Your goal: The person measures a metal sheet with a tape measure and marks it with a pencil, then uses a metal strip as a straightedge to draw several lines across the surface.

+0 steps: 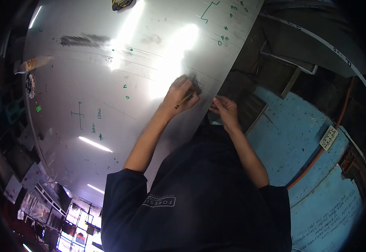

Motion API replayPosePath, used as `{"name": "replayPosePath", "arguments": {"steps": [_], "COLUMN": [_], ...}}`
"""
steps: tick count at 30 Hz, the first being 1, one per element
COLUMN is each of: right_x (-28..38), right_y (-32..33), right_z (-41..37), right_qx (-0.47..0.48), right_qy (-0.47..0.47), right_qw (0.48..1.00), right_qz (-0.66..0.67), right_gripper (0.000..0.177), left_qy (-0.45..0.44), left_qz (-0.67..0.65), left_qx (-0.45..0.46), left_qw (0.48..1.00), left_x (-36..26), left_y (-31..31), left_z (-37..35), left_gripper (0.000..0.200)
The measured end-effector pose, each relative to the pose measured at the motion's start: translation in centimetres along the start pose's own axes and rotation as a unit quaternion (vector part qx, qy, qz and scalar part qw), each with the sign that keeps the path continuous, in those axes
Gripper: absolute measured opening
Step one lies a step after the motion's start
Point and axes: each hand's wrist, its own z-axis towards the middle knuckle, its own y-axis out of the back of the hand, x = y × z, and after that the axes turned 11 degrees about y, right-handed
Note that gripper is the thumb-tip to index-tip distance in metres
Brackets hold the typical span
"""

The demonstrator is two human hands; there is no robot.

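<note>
Marking close to the sheet's edge, with glare and a bare rim as the hazards.
From the head view, a yellow pencil point(184, 100) was gripped in the closed fingers of the left hand point(179, 95), its tip set on the metal sheet point(107, 84) near the right-hand edge. The right hand point(225, 110) was pinched narrowly at that edge; whether anything was held in it could not be told. A stray mark could probably be caused by the bright glare beside the pencil, by which faint lines were washed out, or by the tip skidding on glossy metal. The right fingertips could be cut if dragged along the bare edge. A tape measure point(121, 4) was seen well apart, at the far end.
</note>
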Motion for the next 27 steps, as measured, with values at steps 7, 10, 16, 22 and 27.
{"name": "replayPosePath", "arguments": {"steps": [7,10,16,22,27], "right_x": [0.2,-0.2,0.1,0.2,0.6], "right_y": [-0.1,0.0,0.0,-0.1,-0.4], "right_z": [0.0,0.0,0.0,0.0,-0.2], "right_qx": [0.004,-0.004,0.007,0.005,-0.005], "right_qy": [-0.003,-0.001,0.001,0.004,0.000], "right_qw": [1.000,1.000,1.000,1.000,1.000], "right_qz": [-0.004,0.000,-0.007,0.001,-0.016], "right_gripper": [0.028,0.028,0.029,0.029,0.031], "left_qy": [-0.004,-0.007,0.043,0.003,0.100], "left_qz": [0.007,0.025,0.014,0.011,-0.029], "left_qx": [0.003,0.005,0.023,-0.012,0.060], "left_qw": [1.000,1.000,0.999,1.000,0.993], "left_x": [0.0,-0.3,-0.2,-0.6,-1.6], "left_y": [0.0,0.3,0.1,0.1,1.4], "left_z": [0.0,-0.1,0.0,0.0,0.5], "left_gripper": [0.021,0.021,0.021,0.019,0.017]}}
